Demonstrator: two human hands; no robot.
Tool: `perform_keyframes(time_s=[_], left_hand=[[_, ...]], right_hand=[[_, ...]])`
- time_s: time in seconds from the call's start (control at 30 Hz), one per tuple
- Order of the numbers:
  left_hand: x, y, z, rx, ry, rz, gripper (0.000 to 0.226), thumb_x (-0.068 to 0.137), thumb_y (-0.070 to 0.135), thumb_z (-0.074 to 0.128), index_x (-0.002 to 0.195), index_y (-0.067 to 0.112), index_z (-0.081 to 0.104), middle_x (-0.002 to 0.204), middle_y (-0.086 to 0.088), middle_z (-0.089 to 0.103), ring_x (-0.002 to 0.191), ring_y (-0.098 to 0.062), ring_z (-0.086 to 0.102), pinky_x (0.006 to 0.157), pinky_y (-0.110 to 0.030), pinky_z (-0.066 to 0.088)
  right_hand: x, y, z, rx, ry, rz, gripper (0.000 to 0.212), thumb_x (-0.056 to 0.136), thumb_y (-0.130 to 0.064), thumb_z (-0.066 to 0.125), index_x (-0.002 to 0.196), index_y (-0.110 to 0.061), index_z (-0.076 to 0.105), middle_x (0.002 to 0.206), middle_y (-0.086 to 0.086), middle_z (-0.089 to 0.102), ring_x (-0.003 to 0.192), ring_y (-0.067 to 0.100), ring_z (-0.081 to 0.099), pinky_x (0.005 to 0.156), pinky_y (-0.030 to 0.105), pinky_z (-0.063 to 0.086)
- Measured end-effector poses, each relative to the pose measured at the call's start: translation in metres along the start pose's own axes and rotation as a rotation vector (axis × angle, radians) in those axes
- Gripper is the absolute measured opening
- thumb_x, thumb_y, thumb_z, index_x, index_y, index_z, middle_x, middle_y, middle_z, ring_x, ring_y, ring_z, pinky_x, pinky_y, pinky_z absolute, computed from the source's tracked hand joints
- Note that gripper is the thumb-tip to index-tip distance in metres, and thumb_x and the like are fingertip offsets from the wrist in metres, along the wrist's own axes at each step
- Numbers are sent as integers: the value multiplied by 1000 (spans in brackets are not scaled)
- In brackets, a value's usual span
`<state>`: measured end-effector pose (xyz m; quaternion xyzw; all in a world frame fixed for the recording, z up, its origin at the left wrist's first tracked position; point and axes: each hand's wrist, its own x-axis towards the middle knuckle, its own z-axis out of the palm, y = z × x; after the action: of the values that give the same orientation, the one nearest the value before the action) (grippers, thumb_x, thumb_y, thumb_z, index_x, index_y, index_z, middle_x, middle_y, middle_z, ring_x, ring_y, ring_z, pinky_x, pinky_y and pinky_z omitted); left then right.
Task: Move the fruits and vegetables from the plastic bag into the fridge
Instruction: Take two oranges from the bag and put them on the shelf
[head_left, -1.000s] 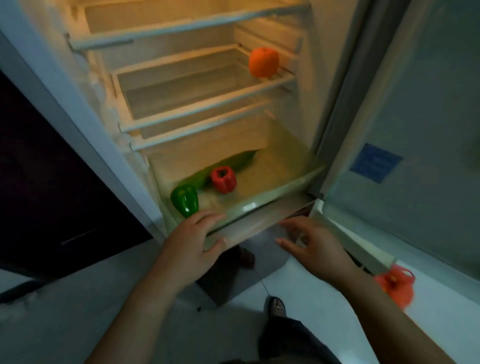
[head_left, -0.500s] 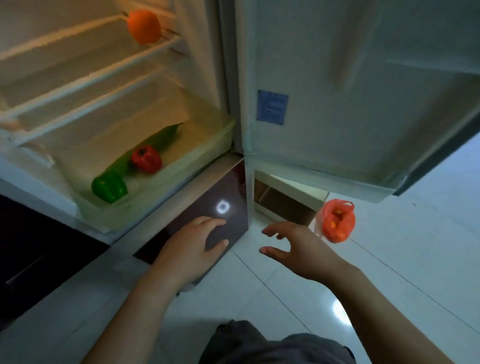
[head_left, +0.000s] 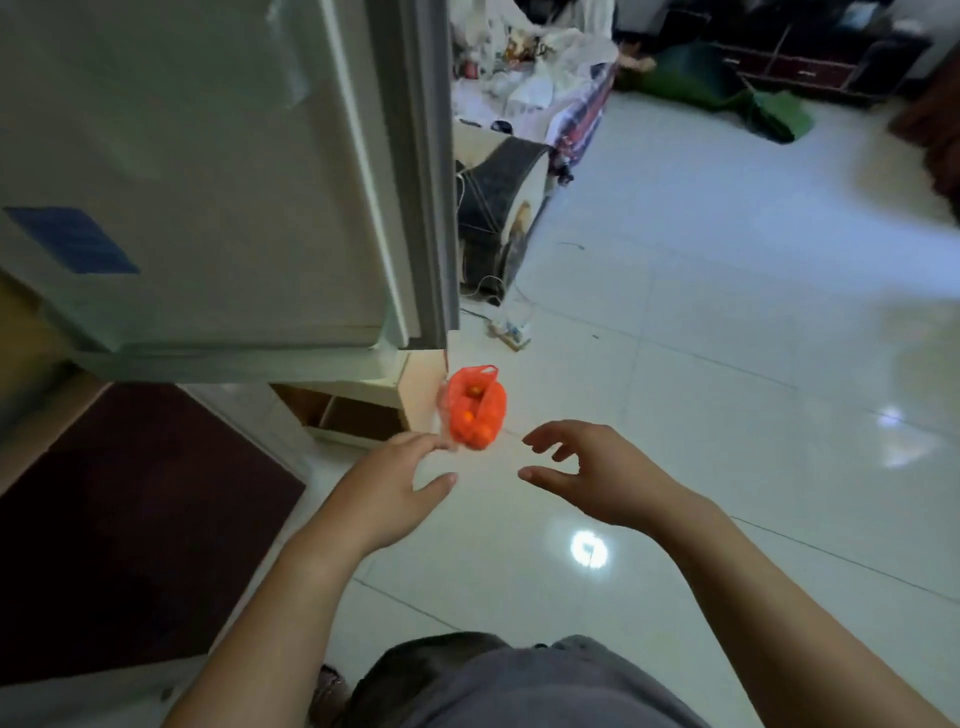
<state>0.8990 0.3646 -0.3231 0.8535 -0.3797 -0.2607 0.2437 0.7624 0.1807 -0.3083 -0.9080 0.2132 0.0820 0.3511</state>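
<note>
Left hand (head_left: 384, 493), right hand (head_left: 608, 478) neared crinkly orange bag (head_left: 475, 408).

Head view. I found the room dim, lit mainly from the far right, where daylight washed the tiled floor (head_left: 753, 322) into a pale sheen. A round lamp reflection (head_left: 588, 550) glared on the tiles between the forearms, and a softer glare patch (head_left: 891, 418) lay farther right. The fridge door (head_left: 208, 171) read flat grey-green, its blue label (head_left: 72, 240) smeared. The orange bag (head_left: 475, 408) was motion-blurred, as were the fingers (head_left: 415, 446) of the left hand (head_left: 384, 493). Straight edges bowed toward the frame borders. The far clutter (head_left: 530, 67) was soft, and the dark panel (head_left: 130, 519) at lower left held no detail.
</note>
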Motion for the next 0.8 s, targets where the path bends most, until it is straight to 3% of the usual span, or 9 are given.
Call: perform_keyframes(time_s=[0.07, 0.27, 0.5, 0.67, 0.8], left_hand=[[22, 31, 14, -5, -47, 33, 40, 89, 40, 55, 128, 32, 49, 133, 11, 48, 118, -5, 47, 96, -25, 39], [94, 73, 28, 57, -63, 64, 38, 88, 36, 57, 125, 30, 51, 124, 8, 54, 104, -6, 51, 88, -25, 42], [194, 81, 34, 72, -32, 27, 40, 88, 32, 57, 127, 26, 51, 130, 7, 52, 116, -11, 50, 88, -22, 39], [297, 97, 21, 63, -99, 44, 41, 85, 42, 56, 125, 32, 50, 132, 7, 51, 124, -16, 45, 103, -42, 38], [369, 114, -13, 9, -15, 42, 38, 87, 43, 54, 124, 35, 49, 126, 11, 53, 110, -9, 53, 92, -32, 45]], right_hand=[[-7, 29, -25, 18, 21, 47, 39, 83, -51, 60, 117, -32, 56, 112, -15, 60, 97, 4, 56, 80, 20, 44], [18, 87, -67, 65, 34, 102, 42, 83, -50, 61, 119, -30, 56, 116, -13, 59, 99, 6, 55, 79, 19, 40], [108, 118, -112, 3, -75, 44, 44, 84, -50, 60, 122, -28, 54, 119, -9, 59, 99, 6, 53, 80, 18, 38], [183, 140, -171, -86, -74, 66, 44, 85, -49, 59, 122, -27, 54, 119, -8, 59, 102, 9, 54, 84, 22, 42], [240, 147, -215, -120, -63, 47, 44, 85, -51, 58, 122, -28, 54, 119, -9, 59, 101, 8, 53, 84, 22, 42]])
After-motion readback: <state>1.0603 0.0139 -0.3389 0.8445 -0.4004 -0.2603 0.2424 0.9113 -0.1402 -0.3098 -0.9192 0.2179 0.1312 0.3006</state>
